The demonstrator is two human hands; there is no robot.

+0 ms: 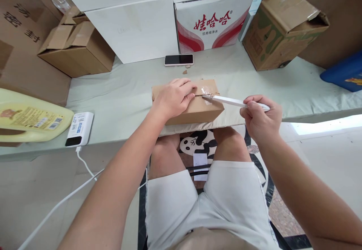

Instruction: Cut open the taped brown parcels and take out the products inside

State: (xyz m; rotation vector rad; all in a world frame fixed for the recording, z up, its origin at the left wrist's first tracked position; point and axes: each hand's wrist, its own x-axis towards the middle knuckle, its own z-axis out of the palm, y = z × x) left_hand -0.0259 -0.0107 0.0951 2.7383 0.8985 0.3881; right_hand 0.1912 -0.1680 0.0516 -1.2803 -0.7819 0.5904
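A small brown cardboard box (pixel 195 115) lies at the front edge of the cloth-covered table. My left hand (pixel 175 97) presses on its top left part, fingers bent and close together, gripping it. A white utility knife (pixel 229 101) is in my right hand (pixel 261 116), with the fingers closed round the handle. Its blade end points left and touches the seam at the top of the box. Clear tape (pixel 207 90), wrinkled and torn-looking, covers the right end of that seam. Whether the blade tip is inside the box I cannot tell.
Behind the box lies a phone (pixel 178 60) near small cardboard scraps (pixel 184 72). White cartons (pixel 132 31) and open brown boxes (pixel 283 27) line the back. At left are a yellow jug (pixel 31 116) and a power bank (pixel 80 128) with a cable; a blue container (pixel 343 71) stands right.
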